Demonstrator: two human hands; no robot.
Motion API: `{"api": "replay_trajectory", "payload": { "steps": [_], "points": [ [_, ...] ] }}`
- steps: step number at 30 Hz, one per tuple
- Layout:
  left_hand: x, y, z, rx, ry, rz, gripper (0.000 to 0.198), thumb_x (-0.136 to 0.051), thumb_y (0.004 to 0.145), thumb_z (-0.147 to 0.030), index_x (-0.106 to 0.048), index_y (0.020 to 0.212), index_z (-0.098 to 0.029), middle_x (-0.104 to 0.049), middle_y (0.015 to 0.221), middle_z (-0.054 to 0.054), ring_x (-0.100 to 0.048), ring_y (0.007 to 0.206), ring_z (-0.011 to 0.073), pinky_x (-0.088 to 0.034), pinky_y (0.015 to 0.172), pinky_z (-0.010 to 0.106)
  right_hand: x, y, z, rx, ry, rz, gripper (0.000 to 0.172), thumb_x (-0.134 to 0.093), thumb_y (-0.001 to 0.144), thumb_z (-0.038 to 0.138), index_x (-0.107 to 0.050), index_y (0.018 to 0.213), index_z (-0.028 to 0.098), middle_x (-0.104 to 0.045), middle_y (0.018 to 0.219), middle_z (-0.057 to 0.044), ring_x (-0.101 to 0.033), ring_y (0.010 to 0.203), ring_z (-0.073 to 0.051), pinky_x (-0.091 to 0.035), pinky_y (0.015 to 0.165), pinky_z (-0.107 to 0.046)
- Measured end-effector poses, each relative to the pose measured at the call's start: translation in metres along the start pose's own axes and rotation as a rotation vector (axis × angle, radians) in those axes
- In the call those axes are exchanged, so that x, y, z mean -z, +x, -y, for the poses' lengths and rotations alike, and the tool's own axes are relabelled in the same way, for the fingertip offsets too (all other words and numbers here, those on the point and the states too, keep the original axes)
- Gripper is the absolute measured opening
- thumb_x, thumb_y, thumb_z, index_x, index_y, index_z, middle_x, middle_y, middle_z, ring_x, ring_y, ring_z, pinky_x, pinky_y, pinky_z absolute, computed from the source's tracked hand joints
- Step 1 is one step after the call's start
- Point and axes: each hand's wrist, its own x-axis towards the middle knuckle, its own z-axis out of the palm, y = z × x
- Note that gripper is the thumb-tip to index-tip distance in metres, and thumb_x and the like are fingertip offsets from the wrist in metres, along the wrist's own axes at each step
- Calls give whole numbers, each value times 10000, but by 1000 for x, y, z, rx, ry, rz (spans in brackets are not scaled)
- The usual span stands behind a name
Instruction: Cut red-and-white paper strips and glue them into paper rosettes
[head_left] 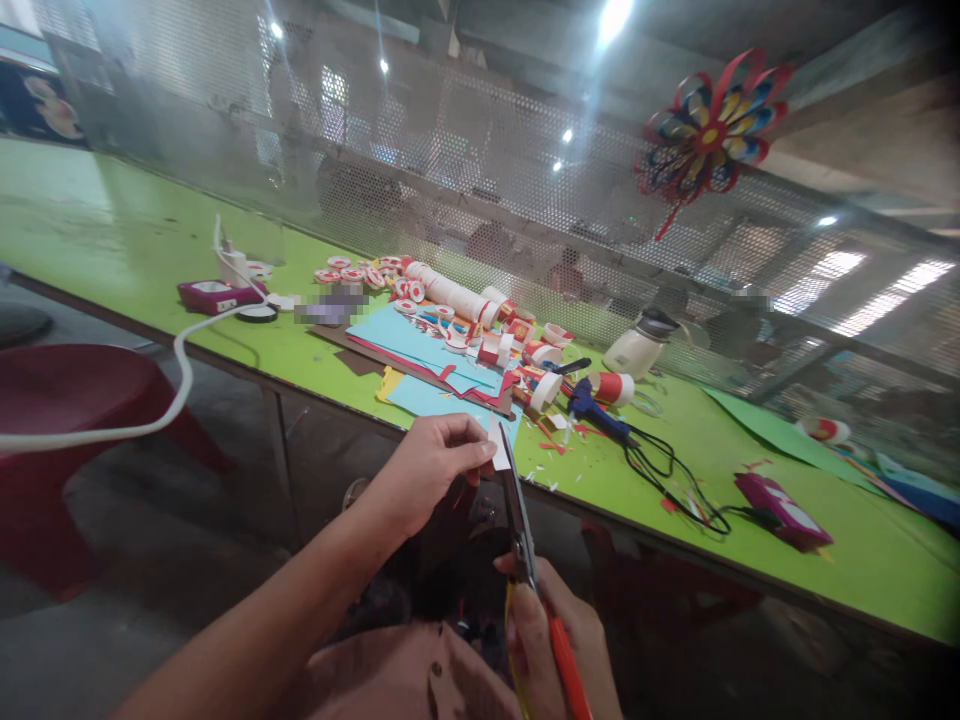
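My left hand (442, 462) pinches a small piece of white paper (501, 452) between thumb and fingers, in front of the table's near edge. My right hand (551, 635) is closed round the orange and yellow handles of a pair of scissors (519, 525). The scissor blades point up and away from me, and their tips lie against the right side of the white paper. Whether the blades have bitten into the paper I cannot tell. Just beyond, light blue paper sheets (420, 340) lie stacked on the table with red sheets under them.
On the green table (750, 430) are red-and-white paper cups (611, 388), a long white cup stack (454, 292), a blue glue gun (596, 410) with black cord, a cream kettle (641, 342) and purple power strips (784, 510). A red stool (90, 400) stands left. A paper flower (712, 135) hangs above.
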Motion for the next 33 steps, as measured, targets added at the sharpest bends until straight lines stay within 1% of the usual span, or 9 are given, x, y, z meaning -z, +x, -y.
{"api": "replay_trajectory", "payload": {
  "steps": [4, 6, 10, 14, 17, 26, 33],
  "points": [
    [0, -2, -2, 28, -29, 3, 198, -666, 667, -277, -524, 629, -144, -536, 550, -32, -489, 466, 74, -309, 432, 190, 2, 1, 1, -76, 52, 35, 415, -422, 869, 526, -600, 906, 154, -382, 538, 42, -348, 446, -94, -269, 381, -191],
    [1, -3, -3, 35, -35, 18, 198, -665, 669, -268, -517, 630, -144, -550, 561, -30, -498, 460, 72, -323, 439, 189, 4, 2, 3, -65, 43, 36, 435, -417, 865, 538, -610, 929, 155, -397, 551, 36, -372, 467, -102, -303, 406, -194],
    [3, -3, -3, 39, -44, 58, 158, -644, 678, -239, -521, 640, -148, -544, 515, -39, -454, 426, 55, -323, 449, 187, 6, 2, 6, 5, 12, 50, 496, -389, 853, 585, -627, 979, 168, -456, 584, 17, -433, 514, -119, -348, 450, -200],
    [3, -4, -4, 52, -37, 85, 152, -635, 668, -225, -519, 609, -147, -528, 489, -38, -448, 429, 56, -330, 468, 193, 7, 2, 3, -16, 81, 103, 530, -359, 857, 603, -602, 1030, 165, -474, 600, 14, -428, 499, -117, -336, 429, -201],
    [2, -4, -4, 69, -48, 112, 158, -635, 665, -229, -519, 597, -145, -530, 494, -28, -460, 448, 64, -339, 484, 199, 7, 3, 1, -29, 80, 133, 538, -355, 857, 607, -600, 1035, 162, -469, 599, 12, -429, 494, -119, -346, 435, -205],
    [2, -2, 0, 90, -56, 148, 135, -641, 675, -224, -546, 624, -142, -543, 528, -15, -479, 497, 76, -343, 515, 204, 8, 3, 5, -4, 24, 85, 531, -360, 862, 587, -616, 1034, 154, -446, 579, 15, -424, 490, -116, -351, 418, -194],
    [1, -2, -1, 84, -60, 141, 150, -662, 663, -232, -552, 616, -141, -541, 527, -16, -473, 499, 78, -331, 514, 209, 7, 4, 5, 35, -37, 37, 518, -377, 859, 580, -634, 1016, 158, -449, 544, 20, -423, 460, -110, -339, 404, -191]
  ]
}}
